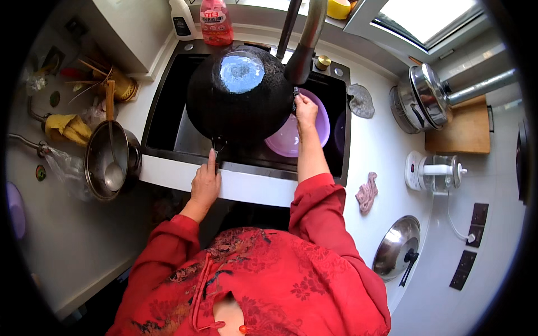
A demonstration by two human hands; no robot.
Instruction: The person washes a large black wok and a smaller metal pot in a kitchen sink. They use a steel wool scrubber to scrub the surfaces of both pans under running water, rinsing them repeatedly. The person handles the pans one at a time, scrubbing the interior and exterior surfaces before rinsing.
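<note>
A black wok (243,113) is tilted over the sink (248,170), its dark outer bottom facing me. My left hand (206,180) grips the wok's handle at the sink's near edge, the index finger laid along it. Against the wok's right side, my right hand (306,110) holds a dark, rough-looking scrubber, partly hidden by the fingers. Under my right wrist a purple plastic basin (321,122) sits in the sink, partly covered by the wok. The faucet (299,63) reaches down close to the wok's upper right.
Two bottles, one with pink liquid (216,25), stand behind the sink. Left is a metal pot (90,168) with a ladle (113,176). On the right lie a grey cloth (360,101), a pink cloth (367,194), a lid (393,248), a glass kettle (435,173) and stacked steamer pots (420,101).
</note>
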